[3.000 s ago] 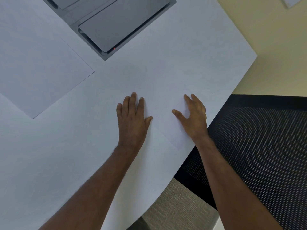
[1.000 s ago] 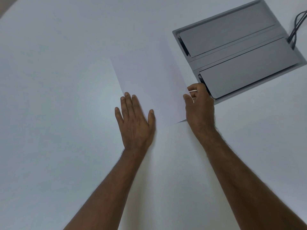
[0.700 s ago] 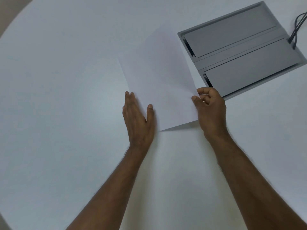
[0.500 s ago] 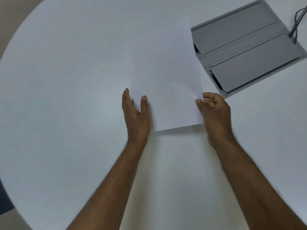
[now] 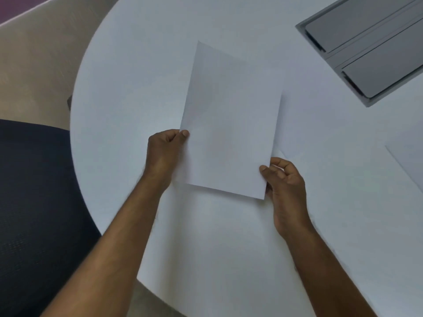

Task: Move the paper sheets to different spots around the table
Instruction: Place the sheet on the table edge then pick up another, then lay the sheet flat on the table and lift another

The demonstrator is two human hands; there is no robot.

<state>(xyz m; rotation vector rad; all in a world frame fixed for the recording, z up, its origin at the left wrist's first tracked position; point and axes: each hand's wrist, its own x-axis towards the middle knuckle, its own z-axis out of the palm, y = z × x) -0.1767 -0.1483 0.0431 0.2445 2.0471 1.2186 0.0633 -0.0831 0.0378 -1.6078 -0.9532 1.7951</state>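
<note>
A white paper sheet [image 5: 231,120] hangs lifted above the white round table [image 5: 128,72], tilted with its far end toward the left. My left hand [image 5: 163,152] pinches its left edge between thumb and fingers. My right hand [image 5: 285,179] pinches its lower right corner. A second paper sheet [image 5: 409,161] lies flat on the table at the right edge of the view, partly cut off. The faint corner of another sheet [image 5: 286,154] shows on the table just beyond my right hand.
A grey recessed cable box [image 5: 370,46] with two lids sits in the table at the upper right. A dark mesh chair [image 5: 34,202] stands at the table's left edge. Beige floor [image 5: 34,53] shows at the upper left.
The sheet went from lying on the table beside the cable box to being lifted in both hands. My left hand, flat before, now pinches its edge. The view has swung left.
</note>
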